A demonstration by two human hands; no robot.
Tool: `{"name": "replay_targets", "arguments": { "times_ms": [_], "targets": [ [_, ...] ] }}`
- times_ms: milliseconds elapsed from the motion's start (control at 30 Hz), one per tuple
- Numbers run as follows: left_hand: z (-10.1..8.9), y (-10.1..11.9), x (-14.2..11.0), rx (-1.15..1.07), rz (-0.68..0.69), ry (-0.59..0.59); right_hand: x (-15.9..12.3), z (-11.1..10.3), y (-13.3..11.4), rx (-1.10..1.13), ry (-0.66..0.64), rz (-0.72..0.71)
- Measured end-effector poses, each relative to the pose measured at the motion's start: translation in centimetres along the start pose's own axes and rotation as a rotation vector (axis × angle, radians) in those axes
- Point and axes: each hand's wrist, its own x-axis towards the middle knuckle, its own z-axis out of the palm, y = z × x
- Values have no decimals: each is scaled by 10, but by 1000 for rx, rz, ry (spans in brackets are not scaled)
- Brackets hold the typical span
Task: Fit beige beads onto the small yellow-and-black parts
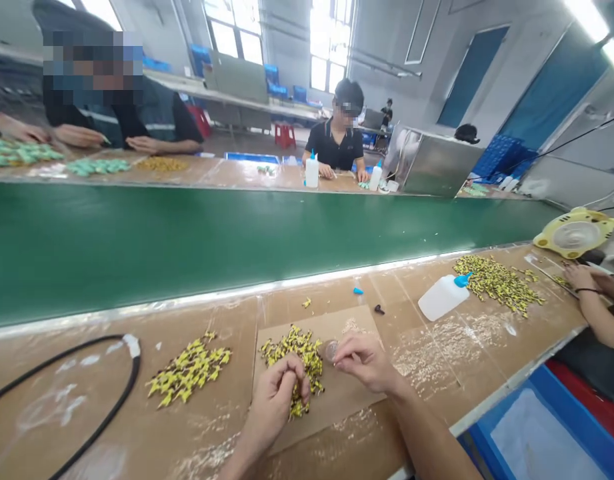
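Observation:
My left hand (277, 399) is closed, its fingers curled over a pile of small yellow-and-dark pieces (293, 341). Whatever it holds is hidden by the fingers. To its right, my right hand (369, 363) pinches thumb and finger together; a tiny pale speck shows at the tips, too small to name. A small clear round dish (331, 349) sits just beside those fingertips. Behind the right hand, tiny pale bits (353, 325) are scattered. All of this is on a cardboard sheet (337, 400). Another loose pile of yellow-and-dark pieces (191, 369) lies farther left.
A white squeeze bottle (439, 299) with a blue tip lies right, near a blue cap (357, 291). A black cable (131, 380) loops at left. Beyond runs a green belt (237, 233); co-workers sit across it. Another person's hands (581, 277) work at far right.

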Motion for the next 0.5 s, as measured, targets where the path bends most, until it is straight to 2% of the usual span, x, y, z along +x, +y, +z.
{"name": "replay_targets", "arguments": {
  "times_ms": [67,133,300,400,433,500],
  "targets": [
    [4,-5,2,-121,-72,34,-1,3,0,-4,0,-44],
    [5,-9,7,-171,-124,19,0,6,0,-25,0,-70],
    [7,-17,15,-254,-89,34,0,16,-3,-108,-37,-116],
    [13,-20,11,-211,-116,0,-11,16,2,-188,9,-132],
    [15,-21,10,-183,-137,-17,-14,13,8,-217,47,-126],
    [17,-21,11,-89,-103,-50,-17,4,26,-227,43,-101]
  ]
}}
